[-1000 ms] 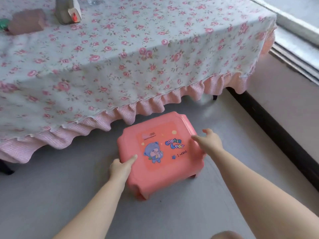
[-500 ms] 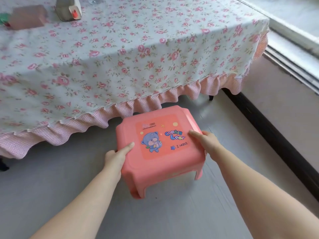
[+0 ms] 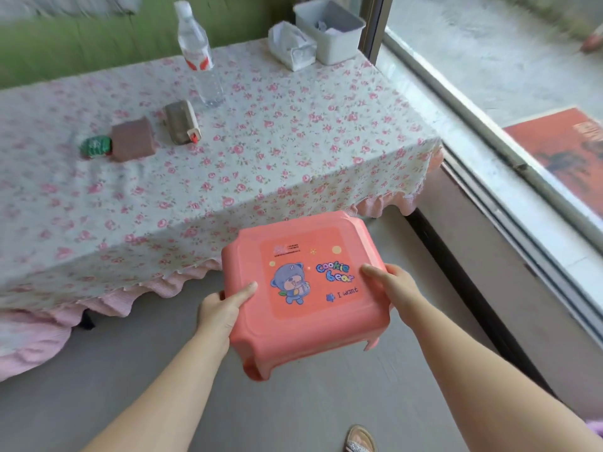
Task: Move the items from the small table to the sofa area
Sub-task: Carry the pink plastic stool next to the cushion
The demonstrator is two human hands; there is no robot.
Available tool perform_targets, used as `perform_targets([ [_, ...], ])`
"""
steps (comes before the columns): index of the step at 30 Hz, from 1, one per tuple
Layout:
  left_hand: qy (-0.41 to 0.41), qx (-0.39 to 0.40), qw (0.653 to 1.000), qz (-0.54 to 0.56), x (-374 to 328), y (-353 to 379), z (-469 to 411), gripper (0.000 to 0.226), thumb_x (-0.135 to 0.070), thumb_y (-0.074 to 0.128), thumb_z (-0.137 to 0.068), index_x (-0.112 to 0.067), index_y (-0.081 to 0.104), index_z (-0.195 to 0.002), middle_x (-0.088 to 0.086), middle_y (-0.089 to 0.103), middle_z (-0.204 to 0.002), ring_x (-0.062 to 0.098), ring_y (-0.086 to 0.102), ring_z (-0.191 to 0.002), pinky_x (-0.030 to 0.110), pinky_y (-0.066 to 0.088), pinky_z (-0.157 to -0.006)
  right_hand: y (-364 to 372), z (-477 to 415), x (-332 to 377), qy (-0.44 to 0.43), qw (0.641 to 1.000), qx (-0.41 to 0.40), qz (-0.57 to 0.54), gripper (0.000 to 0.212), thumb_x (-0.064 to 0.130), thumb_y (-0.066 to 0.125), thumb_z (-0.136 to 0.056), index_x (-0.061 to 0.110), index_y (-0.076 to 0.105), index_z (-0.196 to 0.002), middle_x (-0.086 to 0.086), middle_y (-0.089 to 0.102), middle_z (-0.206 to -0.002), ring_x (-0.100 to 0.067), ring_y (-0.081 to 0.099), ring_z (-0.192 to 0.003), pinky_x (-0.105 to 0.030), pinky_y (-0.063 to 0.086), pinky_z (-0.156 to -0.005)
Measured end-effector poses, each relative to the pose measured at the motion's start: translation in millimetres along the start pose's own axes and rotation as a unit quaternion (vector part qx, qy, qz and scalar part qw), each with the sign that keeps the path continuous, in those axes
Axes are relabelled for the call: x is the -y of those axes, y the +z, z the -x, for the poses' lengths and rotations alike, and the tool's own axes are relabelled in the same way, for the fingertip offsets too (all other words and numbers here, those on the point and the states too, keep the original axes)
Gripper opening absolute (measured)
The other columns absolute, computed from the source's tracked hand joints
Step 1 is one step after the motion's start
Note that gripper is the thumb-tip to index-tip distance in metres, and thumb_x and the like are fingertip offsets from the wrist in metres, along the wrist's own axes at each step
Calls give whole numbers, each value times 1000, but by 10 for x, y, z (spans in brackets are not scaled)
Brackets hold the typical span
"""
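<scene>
Evidently the stool (image 3: 306, 288) hangs level at lower centre, clear of the floor (image 3: 130, 370), because the left hand (image 3: 222, 308) and right hand (image 3: 391, 288) clamp its opposite edges, thumbs on top, balancing it. The bottle (image 3: 199, 57) waits upper-left on the table (image 3: 261, 158).

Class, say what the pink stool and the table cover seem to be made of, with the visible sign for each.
Stool: likely moulded plastic, smooth with slight sheen, rounded one-piece edges. Table cover: seemingly printed fabric, matt; it drapes and ends in a ruffled hem.
</scene>
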State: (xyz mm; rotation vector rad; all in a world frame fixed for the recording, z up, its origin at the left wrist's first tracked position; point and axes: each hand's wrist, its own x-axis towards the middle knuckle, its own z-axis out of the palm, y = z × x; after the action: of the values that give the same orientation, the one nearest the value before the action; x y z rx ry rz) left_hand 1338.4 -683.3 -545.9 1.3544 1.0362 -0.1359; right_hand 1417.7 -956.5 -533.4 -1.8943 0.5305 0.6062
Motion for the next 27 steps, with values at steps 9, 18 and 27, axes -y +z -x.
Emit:
perform_targets([
  [9,-11,28,999,13,-986,-511,1120,28,-25,83,-62,-10,69,-82,11,73,-80,30,70,-74,45,57,-76,-432,1325,1053,14,1000,2,-5,36,35,67,-79,9,65,-103,-13,70,-101,-32,67,-92,-45,54,-86],
  [18,52,7,997,59,-1475,-1569,1919,23,-22,82,-66,-16,69,-84,3,72,-78,21,70,-71,29,55,-62,-15,2393,1636,-31,999,26,2,17,32,69,-78,15,66,-77,-12,69,-87,-30,64,-80,-43,52,-79],
  [27,58,-68,990,113,-1505,-2503,2272,27,-21,81,-67,-14,69,-90,8,72,-86,27,69,-80,39,57,-76,688,2697,2053,-77,989,116,57,22,31,72,-75,11,68,-82,-15,70,-91,-32,67,-83,-40,56,-77],
])
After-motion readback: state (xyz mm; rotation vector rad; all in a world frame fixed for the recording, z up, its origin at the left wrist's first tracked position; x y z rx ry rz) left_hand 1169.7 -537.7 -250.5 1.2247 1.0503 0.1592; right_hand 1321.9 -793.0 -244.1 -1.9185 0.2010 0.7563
